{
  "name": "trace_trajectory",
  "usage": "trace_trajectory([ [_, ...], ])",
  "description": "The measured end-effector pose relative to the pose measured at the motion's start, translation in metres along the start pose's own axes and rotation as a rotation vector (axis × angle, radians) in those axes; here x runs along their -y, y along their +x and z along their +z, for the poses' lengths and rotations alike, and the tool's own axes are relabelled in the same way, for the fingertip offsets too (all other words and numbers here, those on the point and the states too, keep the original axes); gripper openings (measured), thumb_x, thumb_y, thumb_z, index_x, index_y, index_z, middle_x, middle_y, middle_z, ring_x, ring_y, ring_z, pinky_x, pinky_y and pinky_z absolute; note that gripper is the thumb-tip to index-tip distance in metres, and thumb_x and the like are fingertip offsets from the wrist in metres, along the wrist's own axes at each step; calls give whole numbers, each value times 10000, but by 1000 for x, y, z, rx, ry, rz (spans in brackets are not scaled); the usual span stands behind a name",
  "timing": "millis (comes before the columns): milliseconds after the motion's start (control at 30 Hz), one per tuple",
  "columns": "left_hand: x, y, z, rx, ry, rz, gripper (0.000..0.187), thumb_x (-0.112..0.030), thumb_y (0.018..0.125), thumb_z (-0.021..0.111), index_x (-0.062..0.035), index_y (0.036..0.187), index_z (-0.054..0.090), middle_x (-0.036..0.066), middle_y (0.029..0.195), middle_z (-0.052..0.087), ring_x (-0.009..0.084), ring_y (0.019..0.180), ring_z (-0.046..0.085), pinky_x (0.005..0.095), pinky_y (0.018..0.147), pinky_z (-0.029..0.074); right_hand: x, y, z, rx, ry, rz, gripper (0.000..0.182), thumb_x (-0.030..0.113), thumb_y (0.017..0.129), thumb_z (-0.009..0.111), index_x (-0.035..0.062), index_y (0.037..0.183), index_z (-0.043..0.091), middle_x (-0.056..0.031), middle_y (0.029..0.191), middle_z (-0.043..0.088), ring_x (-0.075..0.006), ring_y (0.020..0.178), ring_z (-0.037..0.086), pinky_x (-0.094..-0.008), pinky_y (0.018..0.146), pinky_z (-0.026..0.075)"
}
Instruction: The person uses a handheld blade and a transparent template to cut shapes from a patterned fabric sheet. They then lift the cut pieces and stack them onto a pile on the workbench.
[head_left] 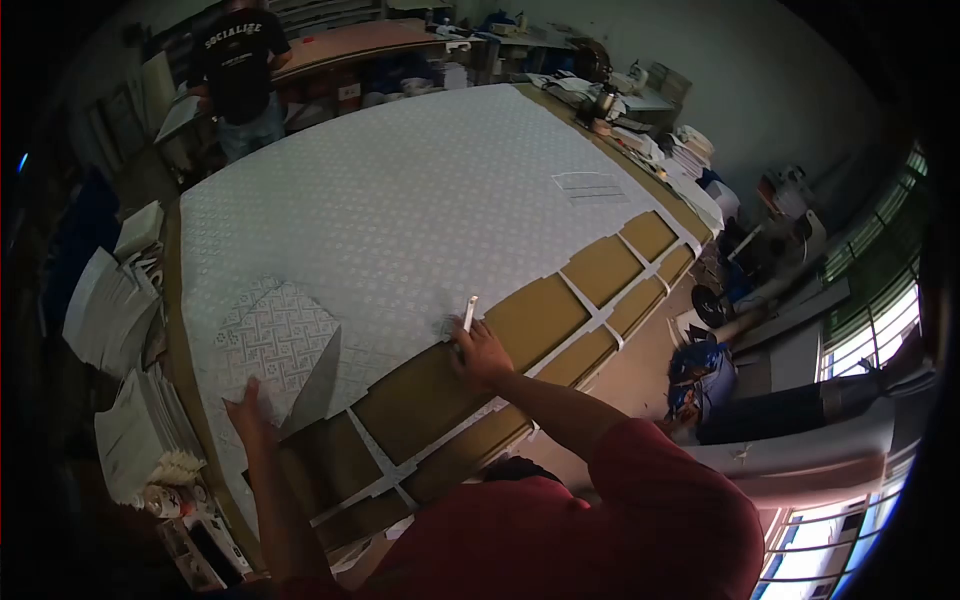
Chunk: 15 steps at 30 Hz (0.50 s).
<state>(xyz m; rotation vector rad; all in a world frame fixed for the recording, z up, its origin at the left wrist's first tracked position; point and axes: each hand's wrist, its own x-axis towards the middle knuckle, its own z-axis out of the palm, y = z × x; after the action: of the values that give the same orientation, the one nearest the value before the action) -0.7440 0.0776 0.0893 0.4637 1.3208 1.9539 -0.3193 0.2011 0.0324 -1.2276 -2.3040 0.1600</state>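
Two hands work over a big white patterned sheet (400, 190) that covers most of the long brown bench (540, 315). The right hand (480, 352) rests at the cut edge of the sheet, its fingers clenched around a small white cutter-like tool (468, 313) (what tool exactly, I cannot tell) that points up and away from the person. The left hand (250, 412) lies flat with fingers released and spread, pressing a loose cut piece of the same patterned sheet (275, 340) near the bench's left edge. Narrow white strips (385, 462) cross the bare brown surface between the hands. Stacks of white cut sheets (110, 300) lie at the left. Another person in a black shirt (238, 65) stands at the far end.
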Motion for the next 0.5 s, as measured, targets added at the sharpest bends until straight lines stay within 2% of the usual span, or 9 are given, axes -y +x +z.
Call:
trace_trajectory([
  [67,22,-47,28,89,28,38,626,-64,930,694,0,1484,408,154,1413,542,292,1271,552,420,1053,468,-3,-2,-7,-49,-21,1,369,170,861,684,42,1176,540,-238,1395,560,-440,1285,517,-533,1117,400],
  [133,38,-86,48,148,146,50,626,-71,921,700,7,1475,417,158,1392,561,285,1239,571,411,1032,474,-3,0,-15,99,285,221,318,82,866,673,40,1148,533,-245,1351,593,-431,1247,565,-472,1068,457],
  [167,42,-103,57,162,254,78,627,-78,912,706,14,1466,427,162,1370,579,278,1207,591,402,1010,480,-9,-4,-16,99,300,202,318,82,866,673,40,1148,533,-245,1351,593,-431,1247,565,-472,1068,457],
  [233,27,-146,86,145,380,-3,599,-125,896,744,6,1420,484,141,1294,630,250,1141,619,392,980,493,-17,-13,-10,-146,712,408,277,-6,883,629,43,1132,517,-239,1227,650,-391,1163,630,-406,999,492],
  [300,46,-163,89,168,361,-74,522,-153,902,742,14,1356,547,120,1206,676,235,1070,646,384,952,506,-27,-18,-29,-363,871,221,307,-47,888,604,58,1157,501,-179,1143,635,-281,1111,627,-361,966,477],
  [333,55,-167,83,125,378,-56,522,-153,902,742,14,1356,547,120,1206,676,235,1070,646,384,952,506,-35,-26,-32,-338,911,204,307,-47,888,604,58,1157,501,-179,1143,635,-281,1111,627,-361,966,477],
  [400,74,-175,83,283,588,-216,444,-155,894,752,16,1277,606,93,1152,693,213,1017,655,375,889,522,-54,-38,-39,-235,901,154,403,-64,872,612,73,1223,469,-90,1104,569,-191,1051,562,-332,951,459],
  [433,76,-182,88,263,591,-209,444,-155,894,752,16,1277,606,93,1152,693,213,1017,655,375,889,522,-56,-41,-47,-225,916,142,403,-64,872,612,73,1223,469,-90,1104,569,-191,1051,562,-332,951,459],
  [500,84,-200,97,222,392,-80,332,-129,857,750,-10,1152,657,37,995,688,159,874,624,350,738,497,-60,-51,-62,89,1088,251,491,-83,864,617,84,1284,425,-64,1164,503,-165,1056,507,-320,958,441],
])
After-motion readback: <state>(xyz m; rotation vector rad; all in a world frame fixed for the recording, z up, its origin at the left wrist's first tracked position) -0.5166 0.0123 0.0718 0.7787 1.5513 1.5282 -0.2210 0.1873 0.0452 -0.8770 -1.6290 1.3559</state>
